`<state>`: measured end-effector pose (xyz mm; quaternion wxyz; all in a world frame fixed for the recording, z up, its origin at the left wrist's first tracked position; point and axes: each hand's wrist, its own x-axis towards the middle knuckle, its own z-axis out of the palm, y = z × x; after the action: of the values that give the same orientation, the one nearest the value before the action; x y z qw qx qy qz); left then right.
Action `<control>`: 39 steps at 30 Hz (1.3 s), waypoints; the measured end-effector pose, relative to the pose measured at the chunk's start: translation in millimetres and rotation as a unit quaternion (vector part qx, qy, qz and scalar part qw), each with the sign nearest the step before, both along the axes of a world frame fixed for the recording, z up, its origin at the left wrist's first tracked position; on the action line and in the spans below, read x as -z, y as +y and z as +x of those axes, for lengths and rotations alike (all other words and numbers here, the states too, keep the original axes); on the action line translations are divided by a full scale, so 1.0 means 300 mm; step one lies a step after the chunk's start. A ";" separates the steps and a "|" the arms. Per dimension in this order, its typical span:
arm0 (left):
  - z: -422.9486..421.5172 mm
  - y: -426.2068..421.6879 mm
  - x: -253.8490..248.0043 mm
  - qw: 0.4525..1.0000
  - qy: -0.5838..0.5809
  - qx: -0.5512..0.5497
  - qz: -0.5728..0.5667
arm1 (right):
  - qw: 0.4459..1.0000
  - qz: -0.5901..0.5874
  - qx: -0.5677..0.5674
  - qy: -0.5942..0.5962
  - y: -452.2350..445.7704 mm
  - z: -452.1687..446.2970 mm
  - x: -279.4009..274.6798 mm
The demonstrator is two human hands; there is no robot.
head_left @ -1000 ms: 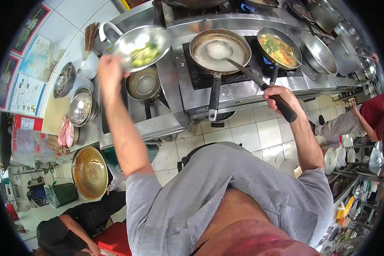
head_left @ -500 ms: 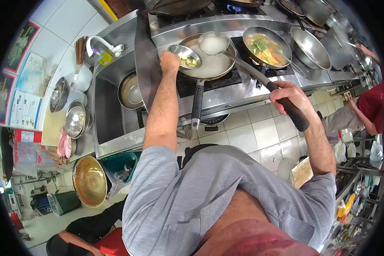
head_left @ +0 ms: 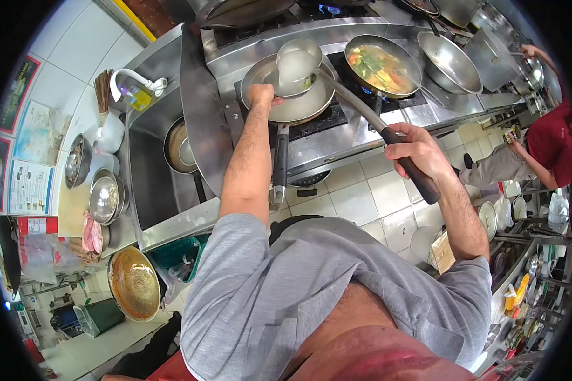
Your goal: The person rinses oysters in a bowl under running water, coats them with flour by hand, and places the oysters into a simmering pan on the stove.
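Observation:
My right hand point(head_left: 418, 151) is closed around the dark grip of a long-handled ladle point(head_left: 297, 56). The ladle's cup is tipped, and whitish liquid shows at its mouth. Under it is a small metal bowl, mostly hidden, with some green pieces point(head_left: 309, 81) showing at its right side. My left hand point(head_left: 262, 95) pinches the bowl's left edge. Both ladle and bowl are above a frying pan point(head_left: 299, 113) holding cloudy liquid. The pan's black handle point(head_left: 280, 155) points toward me.
To the right, a pan of vegetables in broth point(head_left: 380, 66) sits over a flame, beside a metal wok point(head_left: 450, 63). At left, a sink point(head_left: 152, 184) behind a metal splash panel point(head_left: 200, 114) holds another pan. A person in a dark red shirt point(head_left: 543, 149) stands at right.
The ladle has tipped over the small bowl, covering most of it and its contents. My left hand and the bowl have come closer to the ladle, over the pan. The whole view has shifted slightly.

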<state>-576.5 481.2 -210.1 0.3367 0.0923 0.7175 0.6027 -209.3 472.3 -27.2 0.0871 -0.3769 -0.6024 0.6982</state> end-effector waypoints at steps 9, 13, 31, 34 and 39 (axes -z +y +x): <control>0.019 -0.041 -0.160 0.795 0.564 0.037 -0.221 | 0.940 0.322 -0.041 -0.108 -0.010 0.053 0.212; 0.013 -0.060 -0.210 0.720 0.661 0.042 -0.207 | 0.856 0.492 -0.053 -0.148 -0.050 0.035 0.288; -0.260 -0.487 -0.553 0.953 0.225 -0.140 0.148 | 0.988 -0.118 0.060 0.079 0.036 -0.013 0.607; -0.314 -0.753 -0.519 0.946 0.208 -0.179 0.174 | 0.990 -0.076 0.117 0.031 0.161 0.080 0.965; -0.250 -1.153 -0.344 0.919 0.188 -0.293 0.184 | 0.939 -0.089 0.333 0.005 0.328 0.051 1.269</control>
<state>-651.6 135.3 -106.8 -0.0187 0.0498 0.6392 0.7672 -194.1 570.6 -407.9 0.2835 -0.5588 -0.3779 0.6816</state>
